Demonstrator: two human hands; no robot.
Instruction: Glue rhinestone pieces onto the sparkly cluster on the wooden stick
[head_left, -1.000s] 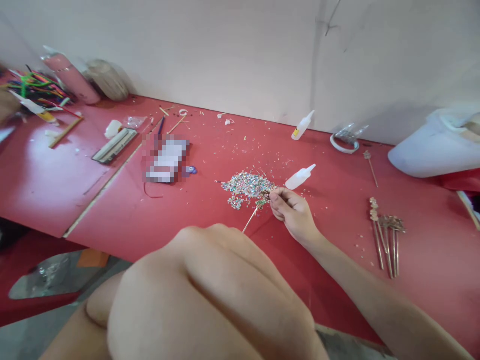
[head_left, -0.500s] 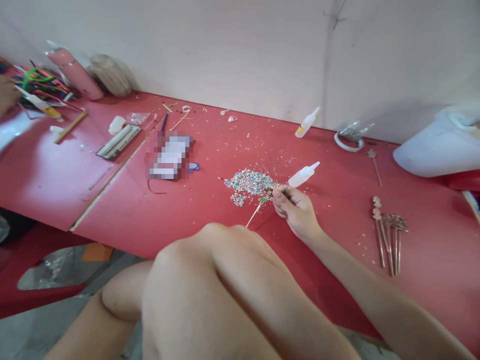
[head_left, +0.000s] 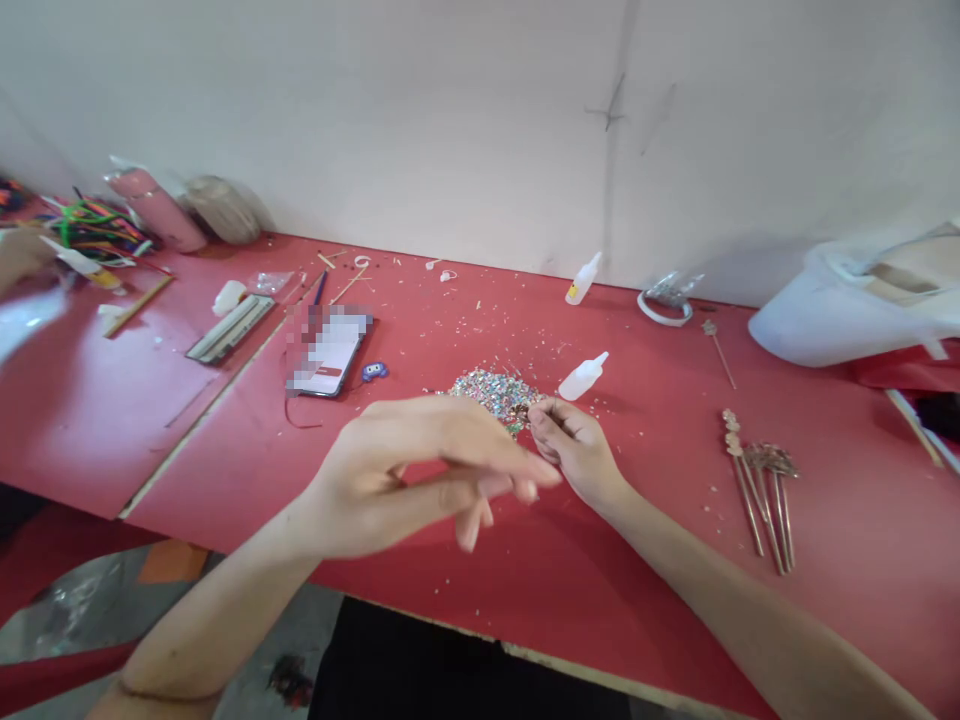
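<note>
My right hand (head_left: pixel 574 445) is closed in a pinch at the edge of a heap of small glittering coloured beads or chips (head_left: pixel 491 390). Between its fingertips is the brown-gold ornamental head of a hair stick (head_left: pixel 519 411); the shaft is hidden now. My left hand (head_left: pixel 420 470) hovers in front of the heap, close to the camera, fingers stretched toward the right hand and slightly blurred. Nothing shows in it. A white dropper bottle (head_left: pixel 581 378) lies just beyond the right hand.
Several gold hair sticks (head_left: pixel 765 500) lie at right, a single one (head_left: pixel 720 355) behind them. A second dropper bottle (head_left: pixel 583 282), a white ring (head_left: pixel 665 310) and a white bucket (head_left: pixel 817 310) are near the wall. A phone (head_left: pixel 341 350) lies left; another person's hand (head_left: pixel 19 255) is far left.
My left hand, earlier large and very near the camera, has moved forward over the table, in front of the bead heap. The right hand keeps its pinch. The view has tilted up slightly.
</note>
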